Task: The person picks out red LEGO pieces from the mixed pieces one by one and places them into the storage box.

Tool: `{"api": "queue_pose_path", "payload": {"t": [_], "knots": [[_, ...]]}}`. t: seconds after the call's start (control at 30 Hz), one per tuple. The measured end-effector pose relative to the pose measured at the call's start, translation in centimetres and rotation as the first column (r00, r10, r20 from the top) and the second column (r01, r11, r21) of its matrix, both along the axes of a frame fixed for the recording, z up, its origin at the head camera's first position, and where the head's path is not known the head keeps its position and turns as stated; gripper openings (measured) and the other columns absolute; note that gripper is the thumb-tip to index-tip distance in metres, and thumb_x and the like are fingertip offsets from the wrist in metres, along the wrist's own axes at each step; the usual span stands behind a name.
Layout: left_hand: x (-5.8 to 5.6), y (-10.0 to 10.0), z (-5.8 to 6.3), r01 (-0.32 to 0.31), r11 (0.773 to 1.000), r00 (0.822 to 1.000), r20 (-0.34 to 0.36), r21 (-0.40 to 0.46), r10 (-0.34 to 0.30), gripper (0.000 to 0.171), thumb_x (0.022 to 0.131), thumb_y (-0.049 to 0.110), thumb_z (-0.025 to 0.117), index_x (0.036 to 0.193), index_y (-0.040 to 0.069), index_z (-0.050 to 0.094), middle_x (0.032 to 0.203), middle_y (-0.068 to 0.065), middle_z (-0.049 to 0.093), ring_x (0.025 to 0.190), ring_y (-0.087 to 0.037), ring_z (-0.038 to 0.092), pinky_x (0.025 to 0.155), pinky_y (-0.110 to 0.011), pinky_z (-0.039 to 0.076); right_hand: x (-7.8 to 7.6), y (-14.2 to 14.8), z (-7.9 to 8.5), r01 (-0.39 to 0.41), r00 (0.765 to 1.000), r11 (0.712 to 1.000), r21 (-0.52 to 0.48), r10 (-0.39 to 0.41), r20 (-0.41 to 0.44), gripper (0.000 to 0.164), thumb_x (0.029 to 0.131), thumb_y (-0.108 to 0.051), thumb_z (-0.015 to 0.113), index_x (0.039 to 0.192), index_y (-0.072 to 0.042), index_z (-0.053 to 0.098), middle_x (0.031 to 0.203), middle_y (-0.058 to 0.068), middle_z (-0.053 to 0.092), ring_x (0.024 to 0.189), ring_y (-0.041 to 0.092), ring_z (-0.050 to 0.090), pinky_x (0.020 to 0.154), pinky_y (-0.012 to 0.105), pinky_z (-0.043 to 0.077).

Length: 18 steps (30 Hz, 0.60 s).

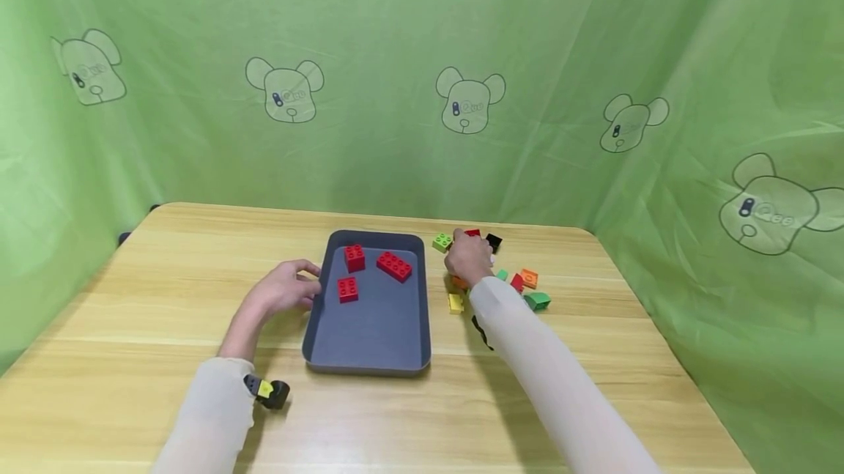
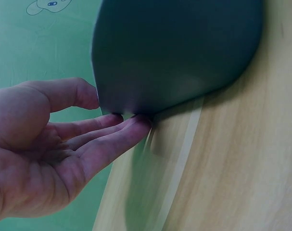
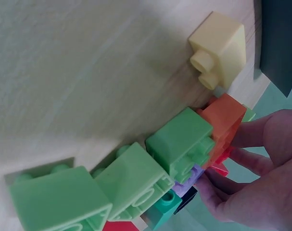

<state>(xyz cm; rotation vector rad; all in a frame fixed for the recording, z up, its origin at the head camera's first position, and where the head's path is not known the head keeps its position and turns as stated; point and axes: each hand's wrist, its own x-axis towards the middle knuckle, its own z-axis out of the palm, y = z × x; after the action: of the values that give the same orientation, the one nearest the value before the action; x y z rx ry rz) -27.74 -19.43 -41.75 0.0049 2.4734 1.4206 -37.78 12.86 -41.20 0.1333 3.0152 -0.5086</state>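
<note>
My left hand (image 1: 288, 287) is at the left wall of the dark grey tray (image 1: 369, 370). In the left wrist view its thumb meets the rim while the nearly straight fingers (image 2: 112, 144) touch the wall lower down. Three red bricks lie in the tray, one of them a longer brick (image 1: 394, 266). My right hand (image 1: 469, 258) reaches down into the loose bricks right of the tray. Its fingertips are beside a red brick (image 3: 220, 168) and an orange brick (image 3: 223, 120), which partly hides them; I cannot tell whether they grip the red one.
Around the right hand lie a lime brick (image 1: 442, 242), a black brick (image 1: 494, 242), a yellow brick (image 1: 456, 303), a flat orange brick (image 1: 529, 278) and a green brick (image 1: 537, 301). A green curtain (image 1: 382, 152) hangs behind the wooden table (image 1: 198, 269).
</note>
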Motion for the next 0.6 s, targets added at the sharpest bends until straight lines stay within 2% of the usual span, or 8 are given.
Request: {"api": "queue_pose_path", "payload": {"t": [0.3, 0.43, 0.6], "knots": [[0.1, 0.2, 0.1, 0.001, 1.000, 1.000, 0.001, 0.007, -0.001, 0.046, 0.096, 0.009, 0.058, 0.138, -0.008, 0.050, 0.127, -0.031, 0.065, 0.097, -0.030, 0.074, 0.094, -0.043, 0.059, -0.4, 0.1, -0.5, -0.042, 0.997, 0.999, 0.028, 0.044, -0.056, 0.044, 0.092, -0.008, 0.052, 0.136, -0.008, 0.053, 0.127, 0.030, 0.061, 0.119, 0.050, 0.052, 0.105, 0.058, 0.042], [0.1, 0.1, 0.1, -0.002, 1.000, 1.000, 0.000, 0.003, 0.002, 0.046, 0.096, 0.010, 0.058, 0.138, -0.007, 0.050, 0.126, -0.031, 0.066, 0.096, -0.029, 0.074, 0.093, -0.042, 0.059, -0.3, 0.1, -0.1, -0.039, 0.996, 0.999, 0.017, 0.040, -0.076, 0.042, 0.092, -0.007, 0.051, 0.134, -0.007, 0.054, 0.126, 0.029, 0.062, 0.116, 0.050, 0.055, 0.103, 0.058, 0.044], [0.0, -0.1, 0.1, 0.004, 1.000, 1.000, -0.004, -0.007, -0.004, 0.047, 0.096, 0.010, 0.058, 0.138, -0.008, 0.049, 0.127, -0.031, 0.065, 0.096, -0.029, 0.074, 0.093, -0.043, 0.059, -0.4, -0.1, 0.8, -0.070, 0.991, 0.998, -0.005, 0.069, -0.117, 0.042, 0.090, -0.005, 0.055, 0.132, -0.004, 0.054, 0.119, 0.028, 0.062, 0.113, 0.046, 0.058, 0.098, 0.056, 0.049]]}}
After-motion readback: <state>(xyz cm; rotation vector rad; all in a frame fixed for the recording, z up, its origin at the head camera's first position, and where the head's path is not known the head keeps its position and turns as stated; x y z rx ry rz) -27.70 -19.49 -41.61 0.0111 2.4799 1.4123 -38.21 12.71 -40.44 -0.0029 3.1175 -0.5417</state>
